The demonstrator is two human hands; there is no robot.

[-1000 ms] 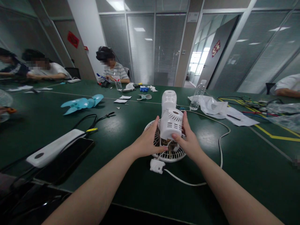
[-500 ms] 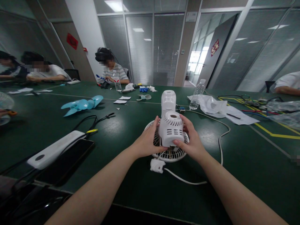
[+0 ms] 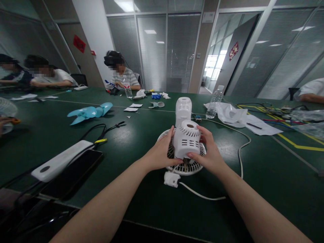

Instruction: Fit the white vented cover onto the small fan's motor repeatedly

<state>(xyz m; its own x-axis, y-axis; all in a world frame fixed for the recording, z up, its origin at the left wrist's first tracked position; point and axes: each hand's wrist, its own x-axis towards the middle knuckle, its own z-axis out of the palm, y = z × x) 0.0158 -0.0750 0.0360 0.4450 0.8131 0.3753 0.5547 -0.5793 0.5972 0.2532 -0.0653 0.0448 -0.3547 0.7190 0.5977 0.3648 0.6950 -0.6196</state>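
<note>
Between my two hands is a white slotted fan motor housing [image 3: 186,143], above a round white fan grille [image 3: 188,172]. My left hand [image 3: 159,152] is closed against its left side, thumb along the lower edge. On the right side, my right hand [image 3: 212,150] grips it with curved fingers, thumb at the lower front. A brown metal-looking part shows under the housing. Directly behind stands another white slotted fan piece [image 3: 183,109]; whether the two are joined cannot be made out. A small white block [image 3: 171,179] with a white cord lies at the near side of the grille.
Light-blue fan blades [image 3: 89,113], a white power strip [image 3: 63,160] and a dark phone [image 3: 73,173] lie left. Rightward are a water bottle [image 3: 215,101], a plastic bag [image 3: 229,113], paper [image 3: 265,126] and loose wires. Several people sit around the green table [image 3: 141,130].
The view has shifted very slightly. Both hands keep the same hold on the fan motor housing, with no clear movement of it.
</note>
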